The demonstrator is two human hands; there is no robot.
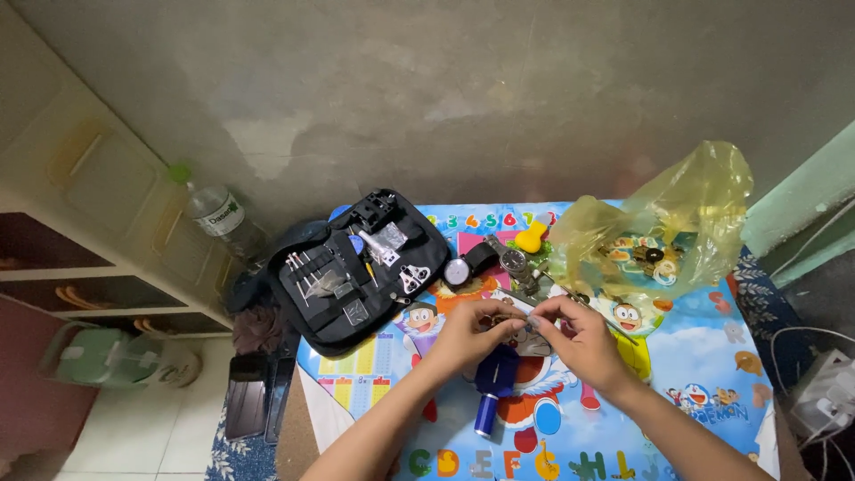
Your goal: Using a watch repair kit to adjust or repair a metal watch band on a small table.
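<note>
My left hand (470, 337) and my right hand (581, 338) meet over the middle of a small table with a colourful cartoon cover (712, 356). Their fingertips pinch a small thin metal part (519, 318) between them; what it is cannot be made out. Just below the hands lies a dark blue tool with a cylindrical handle (492, 392). A little beyond the hands lie a metal wristwatch (515, 260) and a watch with a white dial on a black strap (463, 267).
An open black tool case (352, 276) with small tools lies at the table's left back corner. A yellow plastic bag (659, 232) holding small parts sits at the back right. A plastic bottle (216, 214), shelves and floor items stand at the left; cables and a plug lie at the right.
</note>
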